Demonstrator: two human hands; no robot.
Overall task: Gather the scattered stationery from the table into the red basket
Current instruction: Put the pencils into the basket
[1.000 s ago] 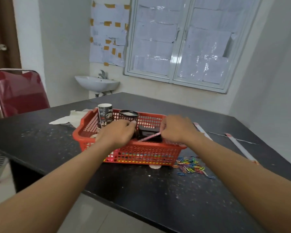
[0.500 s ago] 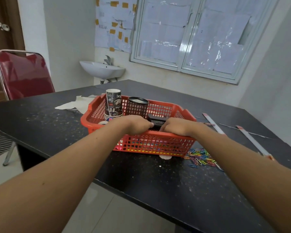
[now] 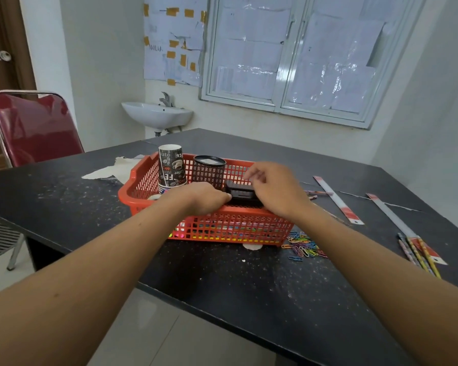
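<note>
Single head-worn wide-angle view. Faces forward and down across the dark speckled tabletop (image 3: pixel 249 286). Red plastic mesh basket (image 3: pixel 236 228) sits near, mid-frame. White-framed window (image 3: pixel 288 62) on the far wall appears tilted, top of frame.

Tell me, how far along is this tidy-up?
Done: paper cups, a mesh pen holder and a black box sit in the red basket. In hand: left hand and right hand are at that box. Remaining: paper clips, pencils, two rulers on the table.
</note>
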